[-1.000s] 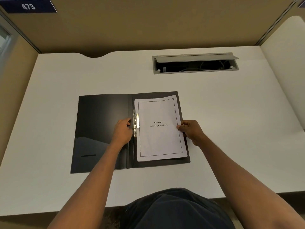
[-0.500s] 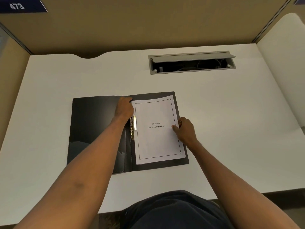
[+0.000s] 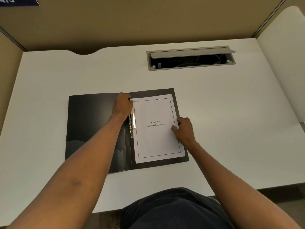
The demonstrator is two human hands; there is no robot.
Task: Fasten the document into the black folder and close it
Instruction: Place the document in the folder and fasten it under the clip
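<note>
Fingers of the left hand (image 3: 123, 104) curl down onto the upper left corner of the white printed document (image 3: 156, 128), pinching or pressing it; which of the two cannot be told from this angle. Fingers of the right hand (image 3: 184, 129) lie nearly flat, thumb on the page and the rest over its right edge, steadying rather than gripping.

That document, a thin stack of matte paper with a ruled border and a short centred title, lies on the right half of the glossy black plastic folder (image 3: 92, 123), which is spread open just left of centre in the frame on the smooth white tabletop (image 3: 231, 113). Along the spine sits the shiny metal clip (image 3: 132, 125), its flat bar overlapping the paper's left margin.

My judgement is that the sheets are placed and being squared up; whether the clip is fully clamped is unclear. Closing the left cover over the page remains to be done.
</note>
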